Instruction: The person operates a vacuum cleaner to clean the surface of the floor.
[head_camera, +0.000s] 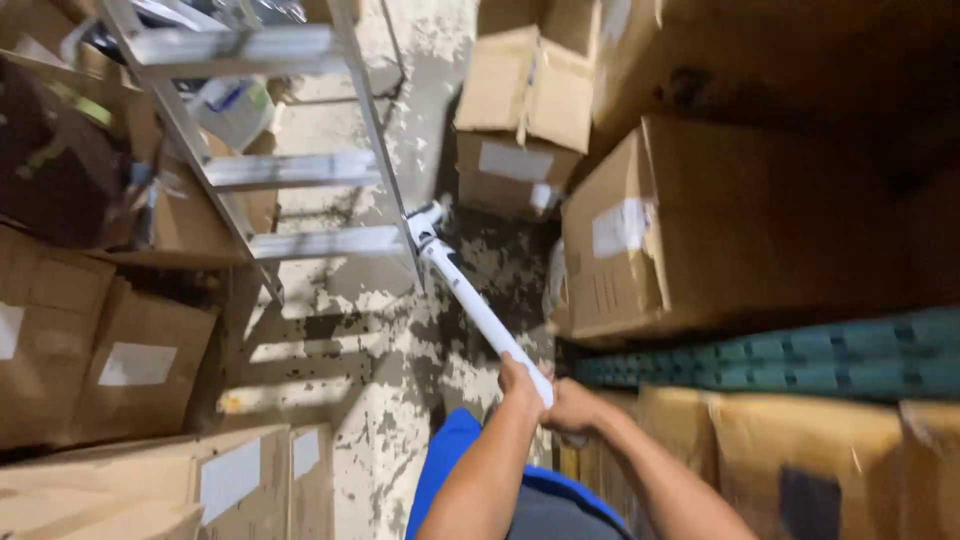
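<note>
At nine o'clock, cardboard boxes (60, 330) stack beside one aluminium ladder (290, 170), three rungs showing. One white pole (470, 300) runs from the ladder's foot at twelve o'clock down to the hands. The left hand (520, 385) and right hand (572, 408) both have their fingers wrapped around its near end. Its far tip could likely catch the ladder's leg and shift it. At three o'clock, roughly four more boxes (690, 230) crowd the floor (390, 330).

Long white pole (470, 298), angled floorward
</note>
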